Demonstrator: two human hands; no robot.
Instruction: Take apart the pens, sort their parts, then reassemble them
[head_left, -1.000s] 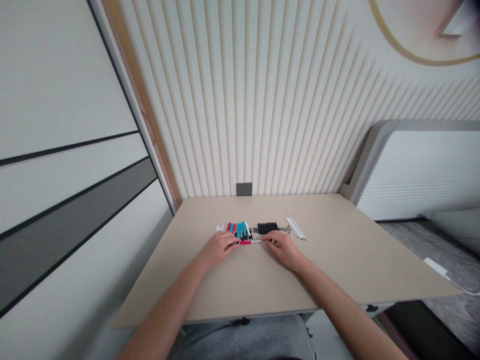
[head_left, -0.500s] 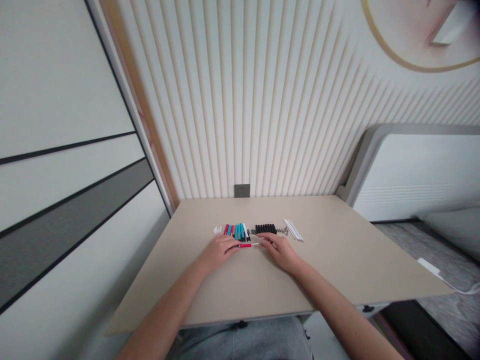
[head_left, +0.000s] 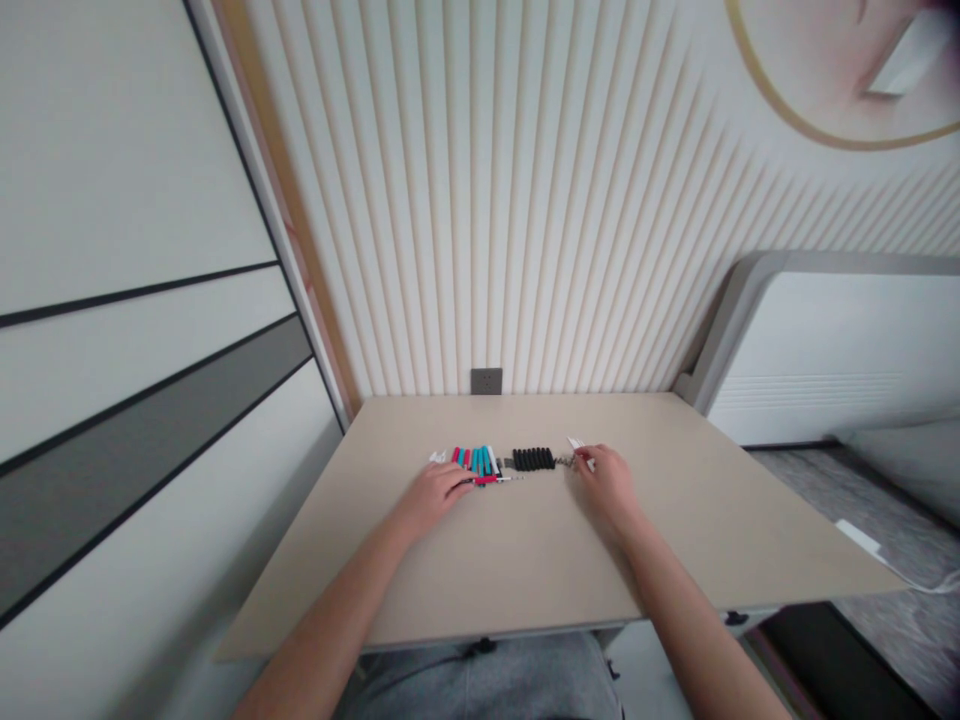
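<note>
black row: a tight line of short, glossy black cylinders [head_left: 532, 459] lies side by side on the smooth beige tabletop [head_left: 495, 570]; all places below are told from it.
left hand: the bare left hand [head_left: 435, 490] is to the left of the black row and nearer the person, its fingers clamped on the left end of a slim red barrel.
red barrel: the slim red barrel [head_left: 486, 480] lies crosswise, left of and nearer than the black row; a thin pale rod [head_left: 511, 478] sticks out of its right end, pointing rightward.
right hand: the bare right hand [head_left: 606, 485] is right of the black row, well apart from the left, fingertips at the white sticks; whether they grip one, i cannot tell.
white sticks: thin, straight white sticks [head_left: 575, 442], right of the black row, partly hidden by the right hand.
metal bits: small silvery pieces [head_left: 563, 461] just beside the black row's right end.
coloured tubes: red, teal and white tubes [head_left: 478, 459] left of the black row.
white bits: small white pieces [head_left: 437, 457] farther left of it.
socket: a dark grey wall socket [head_left: 486, 381] beyond the black row.
</note>
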